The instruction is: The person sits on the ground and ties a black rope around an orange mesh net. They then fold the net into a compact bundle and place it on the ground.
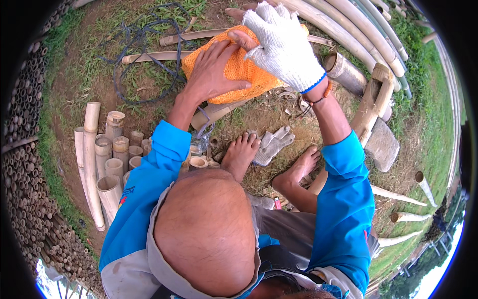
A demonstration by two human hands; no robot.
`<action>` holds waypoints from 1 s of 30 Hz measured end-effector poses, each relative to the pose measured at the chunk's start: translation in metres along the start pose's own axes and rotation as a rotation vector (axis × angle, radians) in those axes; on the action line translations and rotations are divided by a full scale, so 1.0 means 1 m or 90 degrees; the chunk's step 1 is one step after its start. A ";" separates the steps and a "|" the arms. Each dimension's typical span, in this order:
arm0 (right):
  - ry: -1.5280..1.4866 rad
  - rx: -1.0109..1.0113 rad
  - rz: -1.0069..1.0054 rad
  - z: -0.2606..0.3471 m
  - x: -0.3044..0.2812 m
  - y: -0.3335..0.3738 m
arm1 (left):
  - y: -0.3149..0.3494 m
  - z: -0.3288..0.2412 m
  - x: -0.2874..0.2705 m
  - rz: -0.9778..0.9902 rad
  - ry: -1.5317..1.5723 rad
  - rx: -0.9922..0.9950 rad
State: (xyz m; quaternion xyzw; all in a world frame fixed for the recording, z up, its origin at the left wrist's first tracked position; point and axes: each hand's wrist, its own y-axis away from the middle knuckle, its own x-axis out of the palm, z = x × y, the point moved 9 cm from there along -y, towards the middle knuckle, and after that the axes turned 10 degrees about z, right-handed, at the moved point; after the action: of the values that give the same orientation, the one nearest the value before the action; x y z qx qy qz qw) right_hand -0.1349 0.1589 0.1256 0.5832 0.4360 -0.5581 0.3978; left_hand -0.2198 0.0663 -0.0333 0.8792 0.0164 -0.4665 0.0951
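Note:
My left hand [211, 72], bare, is pressed over an orange mesh bag [256, 67], its thumb apart and its fingers bent on the netting. My right hand [281, 45] wears a white knit glove with a blue cuff edge. Its fingers are stretched out over the bag's right part, and bare fingertips and a thumb stick out past the glove. What lies under the mesh is hidden. A greyish knit glove [273, 144] lies on the ground between my bare feet.
Cut bamboo sections [114, 124] stand at left, beyond them a large bamboo stack [42, 199]. Long poles [343, 25] lie at far right. Black cord [144, 45] lies tangled on the grass. At right are a notched bamboo piece [376, 99] and a stone block [383, 144].

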 end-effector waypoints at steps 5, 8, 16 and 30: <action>-0.097 0.073 -0.096 -0.025 0.142 0.030 | 0.024 0.036 0.025 -0.020 -0.029 -0.065; -0.119 0.089 -0.114 -0.014 0.133 0.048 | 0.021 0.047 0.027 -0.008 -0.022 -0.054; -0.119 0.076 -0.101 -0.015 0.135 0.063 | 0.008 -0.001 0.001 -0.147 -0.032 -0.096; -0.319 0.387 -0.254 -0.110 0.171 0.073 | 0.040 0.028 0.041 -0.330 0.042 -0.200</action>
State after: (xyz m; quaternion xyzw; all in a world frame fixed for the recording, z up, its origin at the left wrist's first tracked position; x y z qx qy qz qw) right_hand -0.0323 0.2525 -0.0404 0.4250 0.2458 -0.8510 0.1862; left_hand -0.2149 0.0193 -0.0767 0.8349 0.3155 -0.4382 0.1069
